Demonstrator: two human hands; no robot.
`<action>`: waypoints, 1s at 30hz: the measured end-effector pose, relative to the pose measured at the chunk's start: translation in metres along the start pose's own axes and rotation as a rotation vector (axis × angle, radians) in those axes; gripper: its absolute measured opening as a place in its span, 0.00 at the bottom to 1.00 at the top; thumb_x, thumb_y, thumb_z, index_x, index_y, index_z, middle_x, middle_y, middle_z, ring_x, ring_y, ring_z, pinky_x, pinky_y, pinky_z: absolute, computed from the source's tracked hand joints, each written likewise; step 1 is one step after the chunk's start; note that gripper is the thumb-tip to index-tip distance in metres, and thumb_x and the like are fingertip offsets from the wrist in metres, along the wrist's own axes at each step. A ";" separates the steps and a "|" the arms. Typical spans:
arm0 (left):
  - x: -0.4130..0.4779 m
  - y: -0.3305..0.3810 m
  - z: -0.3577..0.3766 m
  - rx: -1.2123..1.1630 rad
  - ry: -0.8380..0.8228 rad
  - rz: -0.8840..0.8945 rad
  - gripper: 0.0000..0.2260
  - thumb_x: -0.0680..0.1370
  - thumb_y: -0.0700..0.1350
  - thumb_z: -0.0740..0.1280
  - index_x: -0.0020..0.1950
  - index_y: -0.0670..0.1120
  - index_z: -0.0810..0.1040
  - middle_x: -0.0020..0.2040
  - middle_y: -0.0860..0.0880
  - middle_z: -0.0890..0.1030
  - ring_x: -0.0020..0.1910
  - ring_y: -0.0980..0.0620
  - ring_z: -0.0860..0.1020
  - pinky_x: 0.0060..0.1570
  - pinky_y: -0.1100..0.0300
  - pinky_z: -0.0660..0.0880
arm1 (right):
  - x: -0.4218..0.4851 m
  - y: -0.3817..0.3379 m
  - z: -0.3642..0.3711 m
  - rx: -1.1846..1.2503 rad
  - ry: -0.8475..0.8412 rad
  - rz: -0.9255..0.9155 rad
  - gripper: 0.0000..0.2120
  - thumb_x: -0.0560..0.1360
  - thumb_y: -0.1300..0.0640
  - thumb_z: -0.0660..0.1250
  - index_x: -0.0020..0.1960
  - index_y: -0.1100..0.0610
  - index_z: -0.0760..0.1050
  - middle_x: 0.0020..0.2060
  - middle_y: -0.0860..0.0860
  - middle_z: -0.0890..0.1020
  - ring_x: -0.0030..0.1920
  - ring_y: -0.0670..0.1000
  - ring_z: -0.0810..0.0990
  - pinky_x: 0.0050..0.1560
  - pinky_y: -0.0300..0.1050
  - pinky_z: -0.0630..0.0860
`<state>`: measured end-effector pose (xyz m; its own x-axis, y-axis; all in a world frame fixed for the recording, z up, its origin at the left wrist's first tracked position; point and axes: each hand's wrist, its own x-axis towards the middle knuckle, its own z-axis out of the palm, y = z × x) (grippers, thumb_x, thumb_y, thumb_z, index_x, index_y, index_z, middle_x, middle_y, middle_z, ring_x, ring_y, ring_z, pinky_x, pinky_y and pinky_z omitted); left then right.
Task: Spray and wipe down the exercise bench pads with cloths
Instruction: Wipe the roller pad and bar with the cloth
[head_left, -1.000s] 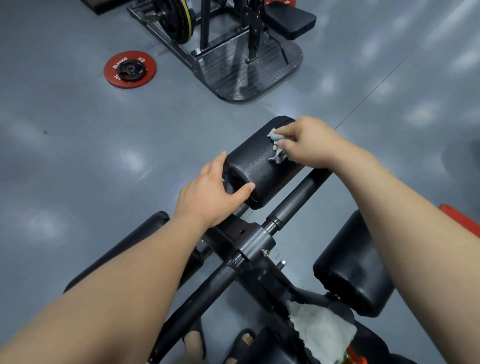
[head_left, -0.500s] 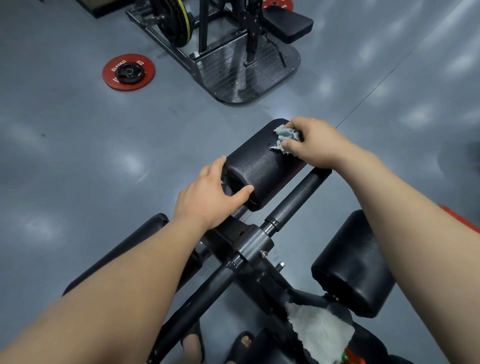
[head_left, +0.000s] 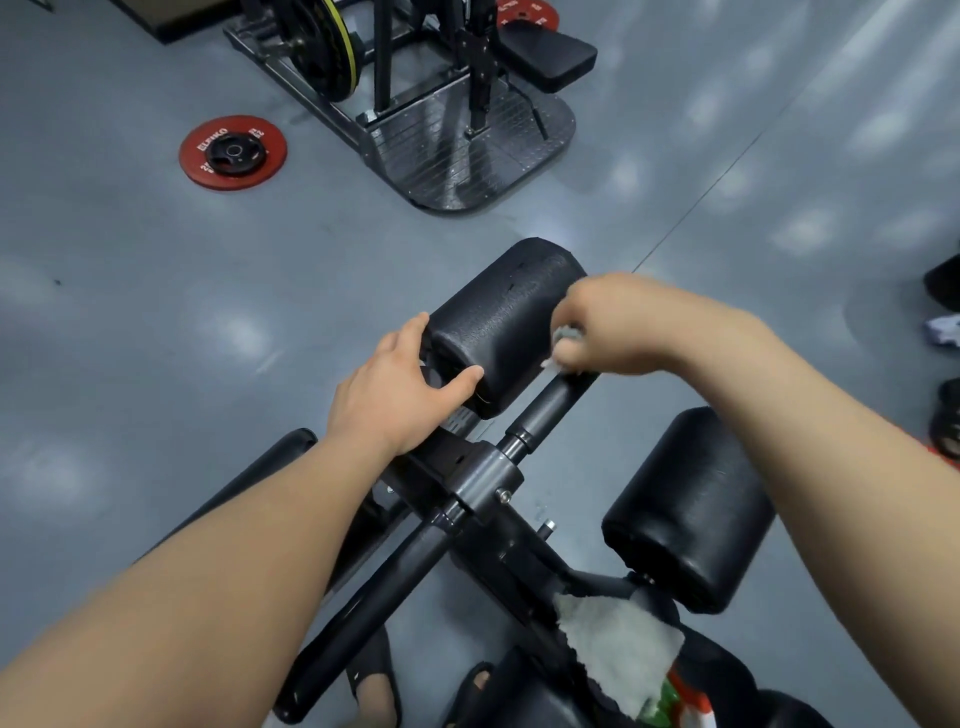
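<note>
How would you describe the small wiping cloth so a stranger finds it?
On the black metal bench frame, find the far black cylindrical roller pad. At its right side the right hand pinches a small grey crumpled cloth. The bigger white towel nearby lies unheld.

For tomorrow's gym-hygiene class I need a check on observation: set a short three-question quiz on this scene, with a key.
1. True or false: the right hand holds a small grey cloth at the black cylindrical roller pad.
2. The left hand holds: A) that pad's near end; B) a spray bottle; C) a white towel.
3. What colour is the round weight plate lying on the grey floor?
Key: 1 true; 2 A; 3 red.
</note>
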<state>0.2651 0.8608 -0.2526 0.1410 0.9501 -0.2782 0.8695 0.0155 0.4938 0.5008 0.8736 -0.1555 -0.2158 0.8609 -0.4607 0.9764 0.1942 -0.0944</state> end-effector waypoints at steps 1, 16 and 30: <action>0.000 0.000 0.000 -0.001 -0.004 0.000 0.41 0.72 0.77 0.60 0.80 0.61 0.53 0.76 0.56 0.68 0.70 0.50 0.73 0.65 0.45 0.73 | 0.000 0.006 -0.003 -0.034 0.031 0.040 0.11 0.74 0.47 0.66 0.43 0.54 0.79 0.38 0.51 0.81 0.42 0.56 0.78 0.42 0.49 0.77; 0.001 0.000 0.001 0.003 -0.003 -0.019 0.42 0.71 0.77 0.59 0.80 0.61 0.53 0.76 0.55 0.69 0.70 0.49 0.73 0.65 0.45 0.73 | 0.001 -0.031 0.020 0.154 -0.058 -0.052 0.11 0.70 0.46 0.63 0.34 0.51 0.77 0.36 0.50 0.79 0.40 0.50 0.78 0.39 0.46 0.73; 0.001 -0.001 0.000 -0.002 -0.005 -0.007 0.41 0.72 0.76 0.59 0.81 0.61 0.53 0.76 0.55 0.69 0.70 0.49 0.73 0.66 0.45 0.72 | 0.044 0.035 0.017 1.138 0.284 0.385 0.16 0.78 0.64 0.60 0.60 0.47 0.71 0.44 0.59 0.79 0.34 0.56 0.81 0.47 0.56 0.85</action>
<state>0.2647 0.8615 -0.2535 0.1369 0.9485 -0.2856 0.8697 0.0229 0.4931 0.5256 0.9100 -0.1943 0.2318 0.8708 -0.4336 0.3969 -0.4916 -0.7751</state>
